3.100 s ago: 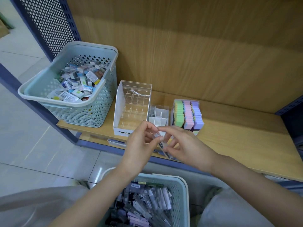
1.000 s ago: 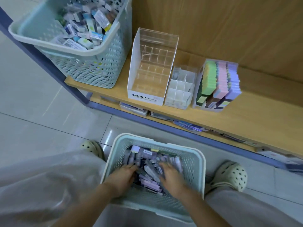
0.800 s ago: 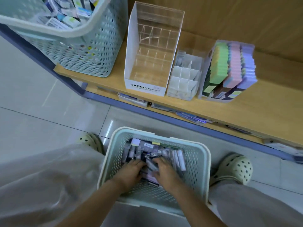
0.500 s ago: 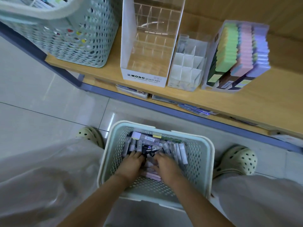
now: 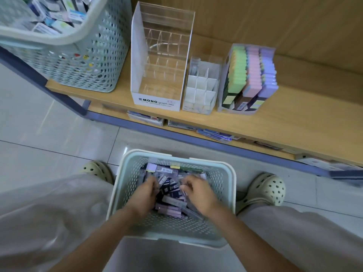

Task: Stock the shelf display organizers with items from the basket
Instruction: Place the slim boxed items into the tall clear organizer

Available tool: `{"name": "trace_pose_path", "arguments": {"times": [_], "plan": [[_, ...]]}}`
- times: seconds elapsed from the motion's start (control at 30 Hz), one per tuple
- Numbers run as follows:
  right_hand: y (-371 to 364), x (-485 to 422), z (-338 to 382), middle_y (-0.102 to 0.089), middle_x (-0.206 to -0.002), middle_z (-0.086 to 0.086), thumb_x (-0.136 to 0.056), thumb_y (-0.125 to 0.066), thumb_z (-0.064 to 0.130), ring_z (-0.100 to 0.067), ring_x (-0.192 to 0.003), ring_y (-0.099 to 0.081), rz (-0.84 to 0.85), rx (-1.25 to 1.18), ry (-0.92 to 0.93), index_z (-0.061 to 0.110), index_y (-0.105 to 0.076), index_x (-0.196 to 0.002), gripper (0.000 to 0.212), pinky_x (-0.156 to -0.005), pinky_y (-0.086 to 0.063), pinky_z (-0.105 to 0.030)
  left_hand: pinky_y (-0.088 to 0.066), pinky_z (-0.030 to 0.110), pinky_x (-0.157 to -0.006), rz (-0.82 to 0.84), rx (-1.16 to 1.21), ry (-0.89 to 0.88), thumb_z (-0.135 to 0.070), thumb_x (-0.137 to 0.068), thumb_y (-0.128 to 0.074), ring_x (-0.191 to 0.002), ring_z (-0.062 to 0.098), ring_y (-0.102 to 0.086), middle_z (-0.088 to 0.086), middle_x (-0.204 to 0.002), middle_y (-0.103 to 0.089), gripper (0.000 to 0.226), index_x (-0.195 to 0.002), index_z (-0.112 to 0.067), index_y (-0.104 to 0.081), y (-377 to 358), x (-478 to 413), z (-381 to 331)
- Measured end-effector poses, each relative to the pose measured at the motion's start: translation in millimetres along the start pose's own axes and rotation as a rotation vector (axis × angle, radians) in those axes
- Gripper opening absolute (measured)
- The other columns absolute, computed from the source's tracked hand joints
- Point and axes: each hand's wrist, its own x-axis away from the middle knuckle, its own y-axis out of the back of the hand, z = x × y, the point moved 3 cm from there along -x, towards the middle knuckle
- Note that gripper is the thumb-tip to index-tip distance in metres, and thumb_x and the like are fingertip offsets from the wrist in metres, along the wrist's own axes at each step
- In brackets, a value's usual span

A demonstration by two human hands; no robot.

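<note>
Head view: left hand (image 5: 146, 194) and right hand (image 5: 199, 194) flank slim packets (image 5: 170, 188) in near basket (image 5: 155, 153); fingers curled, grasp indeterminate; grid organizer (image 5: 200, 91) far.

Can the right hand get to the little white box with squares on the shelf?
Probably yes. The right hand is down in the lower basket among the packets, but nothing stands between it and the white box. That box sits near the shelf's front edge with its top open.
</note>
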Motion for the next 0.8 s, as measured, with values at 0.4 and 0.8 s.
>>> {"name": "trace_pose_path", "arguments": {"times": [0.4,0.8], "plan": [[19.6,25.8,56.1,-0.068,-0.079,-0.006,-0.086,-0.063,0.008,-0.007,-0.068,-0.06,-0.051,-0.56,-0.018,0.001,-0.068,-0.091,0.01,-0.067,-0.047,-0.013,-0.042,0.007,-0.066,0.01,0.668,-0.097,-0.038,-0.096,-0.038,-0.071,0.005,-0.051,-0.007,-0.071,-0.053,0.024,-0.087,-0.016,-0.042,15.5,40.8,-68.5],[-9.7,13.7,-29.5,-0.055,-0.132,0.001,-0.088,-0.065,0.019,-0.014,-0.117,-0.054,0.076,-0.001,-0.087,0.017,-0.051,-0.13,0.044,-0.099,-0.039,-0.023,-0.045,0.021,-0.068,-0.084,0.493,-0.007,-0.023,-0.099,-0.041,-0.067,0.01,-0.057,-0.003,-0.073,-0.055,0.016,-0.088,-0.012,-0.045,30.1,42.1,-21.8]]}}
